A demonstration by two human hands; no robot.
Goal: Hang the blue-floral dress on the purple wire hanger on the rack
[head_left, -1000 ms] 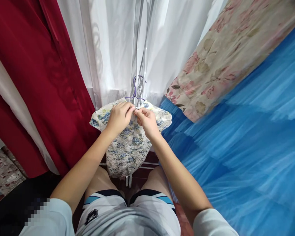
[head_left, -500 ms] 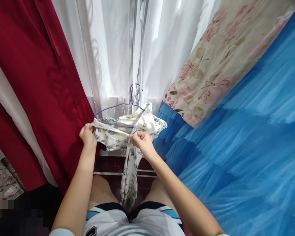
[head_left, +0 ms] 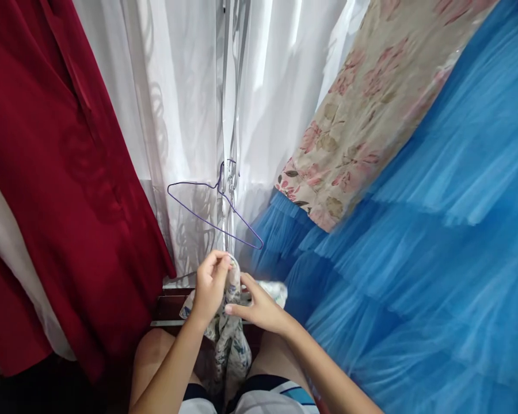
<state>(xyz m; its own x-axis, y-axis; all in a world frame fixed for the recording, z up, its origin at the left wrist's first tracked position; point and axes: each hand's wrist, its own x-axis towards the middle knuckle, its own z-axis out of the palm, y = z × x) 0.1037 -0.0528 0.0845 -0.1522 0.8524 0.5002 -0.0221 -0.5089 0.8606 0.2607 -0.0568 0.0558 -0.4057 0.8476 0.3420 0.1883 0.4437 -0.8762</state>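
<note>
A white garment [head_left: 233, 345] with a blue-grey floral print hangs bunched between my knees. My left hand [head_left: 211, 284] pinches its top edge, fingers closed. Just to the right, my right hand [head_left: 259, 305] is around the gathered cloth with thumb and fingers apart; whether it touches the fabric is hard to make out. Above both hands, a bare purple wire hanger [head_left: 216, 224] hangs tilted from white straps [head_left: 228, 115], its right end lower than its left. Folds hide much of the garment's shape.
Long red cloth [head_left: 82, 184] hangs at the left. White curtains [head_left: 181, 115] cover the back. A beige floral garment [head_left: 341, 149] and a blue tiered tulle skirt [head_left: 414, 259] fill the right. A dark red surface [head_left: 168, 305] lies low behind the garment.
The floral garment has come off the hanger and moved down, bunched together. My left hand moved right, still pinching it; my right hand lowered and opened. The hanger now tilts.
</note>
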